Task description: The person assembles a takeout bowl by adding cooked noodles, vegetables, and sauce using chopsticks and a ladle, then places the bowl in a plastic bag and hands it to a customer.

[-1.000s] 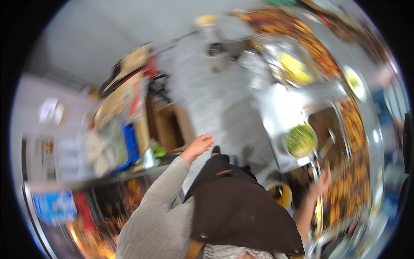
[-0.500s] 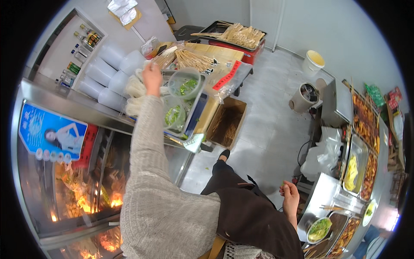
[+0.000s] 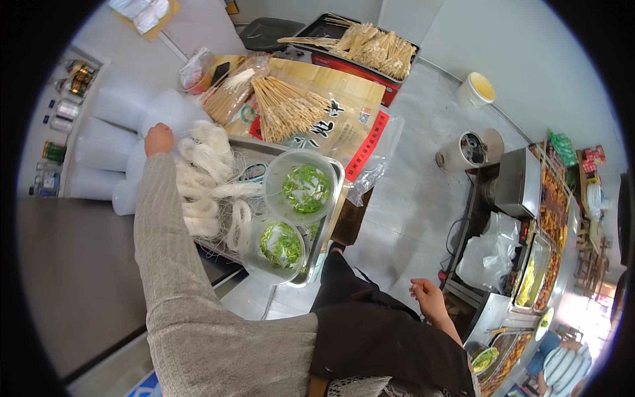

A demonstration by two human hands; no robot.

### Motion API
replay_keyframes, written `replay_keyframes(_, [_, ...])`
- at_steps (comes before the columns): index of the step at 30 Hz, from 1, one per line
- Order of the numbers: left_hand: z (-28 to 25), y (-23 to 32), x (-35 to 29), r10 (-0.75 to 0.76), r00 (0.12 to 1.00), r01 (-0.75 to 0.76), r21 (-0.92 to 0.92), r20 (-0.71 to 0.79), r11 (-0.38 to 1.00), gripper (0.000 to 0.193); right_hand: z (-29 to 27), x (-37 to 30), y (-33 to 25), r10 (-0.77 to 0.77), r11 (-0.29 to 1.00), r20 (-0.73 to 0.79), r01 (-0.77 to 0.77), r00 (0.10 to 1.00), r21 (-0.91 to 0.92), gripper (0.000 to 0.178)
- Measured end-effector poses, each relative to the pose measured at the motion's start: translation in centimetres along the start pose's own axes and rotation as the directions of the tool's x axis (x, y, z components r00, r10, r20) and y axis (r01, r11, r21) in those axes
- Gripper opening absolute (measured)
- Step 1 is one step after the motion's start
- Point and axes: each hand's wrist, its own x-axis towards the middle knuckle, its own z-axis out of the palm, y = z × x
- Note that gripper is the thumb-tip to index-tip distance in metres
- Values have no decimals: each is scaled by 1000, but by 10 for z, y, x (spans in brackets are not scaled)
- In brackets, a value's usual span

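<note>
My left hand (image 3: 159,139) reaches out at the end of a grey knit sleeve, its fingers curled over the far end of a metal tray (image 3: 329,218). It touches the white noodle bundles (image 3: 205,178) lying in that tray. Whether it grips a bundle is hidden by the back of the hand. Two clear plastic bowls of chopped greens (image 3: 306,187) (image 3: 280,243) sit in the same tray on the right. My right hand (image 3: 428,299) hangs beside my dark apron, fingers loosely apart and holding nothing.
Stacks of translucent tubs (image 3: 112,132) stand left of the tray. Bundles of wooden skewers (image 3: 291,109) lie on packets behind it. A yellow bucket (image 3: 479,89) and a round pot (image 3: 471,151) stand on the floor. At right are a steel counter with food trays (image 3: 536,264) and another person (image 3: 562,370).
My view has swung from the steel counter at right to the noodle tray at left. My left hand came down onto the noodles. My right hand has left the bowl of greens.
</note>
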Motion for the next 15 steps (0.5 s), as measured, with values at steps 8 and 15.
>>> replay_keyframes(8, [-18,-3,4,129,988,-125,58,-81,990,18,11,16,-8,36,998,11,-35,999,-43,30])
replay_keyframes(15, [-25,-8,29,86,973,-106,-83,-215,991,27,7,10,19,91,995,-30,-92,995,-39,32])
